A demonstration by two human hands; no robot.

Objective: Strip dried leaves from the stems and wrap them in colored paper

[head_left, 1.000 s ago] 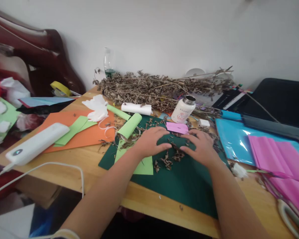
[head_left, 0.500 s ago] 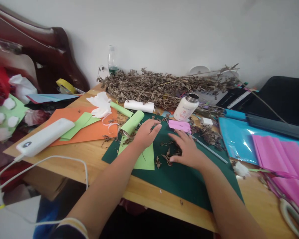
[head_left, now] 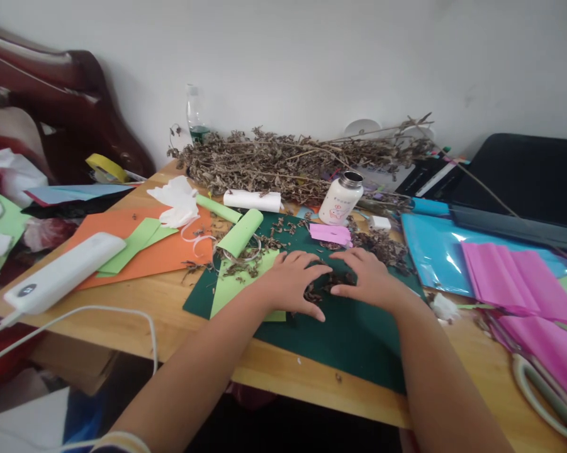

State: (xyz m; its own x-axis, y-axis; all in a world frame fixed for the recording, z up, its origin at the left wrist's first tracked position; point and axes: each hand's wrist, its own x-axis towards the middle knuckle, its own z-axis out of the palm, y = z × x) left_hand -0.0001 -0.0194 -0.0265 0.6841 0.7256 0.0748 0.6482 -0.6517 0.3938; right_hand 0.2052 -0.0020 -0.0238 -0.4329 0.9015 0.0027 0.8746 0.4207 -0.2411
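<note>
Both hands lie low over a dark green cutting mat (head_left: 340,343), on either side of a small heap of dried leaves (head_left: 314,292). My left hand (head_left: 294,283) is open, thumb and fingers spread towards the heap, its palm partly over a light green paper sheet (head_left: 219,296). Facing it, my right hand (head_left: 369,277) is open too, with fingers curved around the heap's right side. Part of the heap is hidden by the fingers. Just beyond are a folded pink paper strip (head_left: 330,234) and a rolled light green paper (head_left: 241,233).
A large bundle of dried stalks (head_left: 264,160) lies along the wall. An uncapped white bottle (head_left: 342,198) stands before it. Orange paper (head_left: 189,251) and a white power bank (head_left: 66,270) lie left; scissors (head_left: 538,390), pink crepe paper (head_left: 500,277) and a blue packet (head_left: 434,251) lie right.
My left hand has moved right and nearer, from beside the green roll to the leaf heap. The hands are closer together, and the whole view has shifted slightly.
</note>
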